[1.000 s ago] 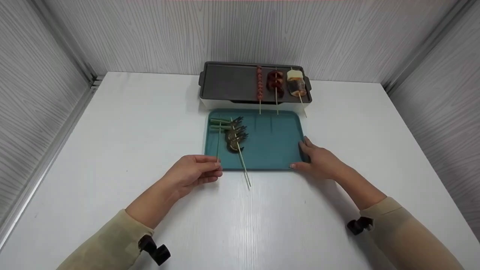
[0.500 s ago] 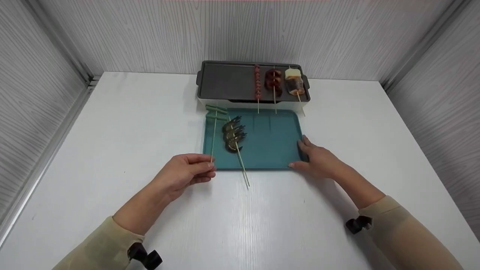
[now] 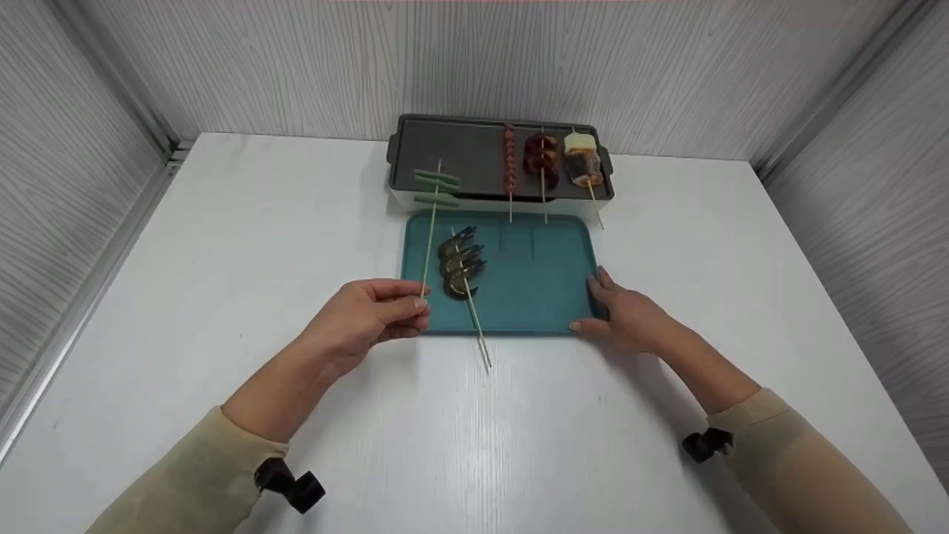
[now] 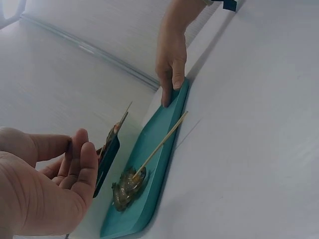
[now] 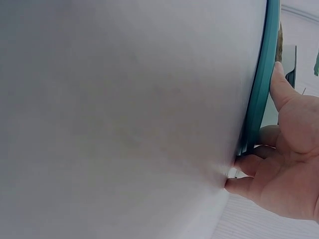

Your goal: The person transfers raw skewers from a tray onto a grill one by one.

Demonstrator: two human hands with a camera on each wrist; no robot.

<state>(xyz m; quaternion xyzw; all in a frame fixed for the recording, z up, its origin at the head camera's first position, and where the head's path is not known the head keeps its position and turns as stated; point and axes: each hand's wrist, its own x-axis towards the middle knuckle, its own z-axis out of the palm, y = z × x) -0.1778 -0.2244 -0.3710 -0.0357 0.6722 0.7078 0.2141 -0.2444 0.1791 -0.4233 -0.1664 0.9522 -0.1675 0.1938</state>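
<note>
My left hand [image 3: 378,315] pinches the lower end of a skewer [image 3: 428,248] between thumb and fingers. Near its tip are long green vegetable-like pieces [image 3: 437,199], raised over the front left edge of the black grill plate [image 3: 463,141]. A skewer of dark shrimp [image 3: 461,265] lies on the left of the teal tray [image 3: 530,297], its stick jutting past the front rim. My right hand [image 3: 630,319] holds the tray's front right corner; in the right wrist view its thumb [image 5: 280,82] lies over the rim and the other fingers are at the outer side.
Behind the tray, the grill plate sits on a white base and bears a thin red sausage-like skewer [image 3: 509,159], a skewer of dark red pieces [image 3: 541,159] and a skewer with white and brown chunks [image 3: 583,159]. Pale wood-grain panels [image 3: 296,67] enclose the white table [image 3: 474,445].
My left hand has lifted the skewer of green pieces off the tray and carried it forward over the grill plate's edge. The right hand stays at the tray corner.
</note>
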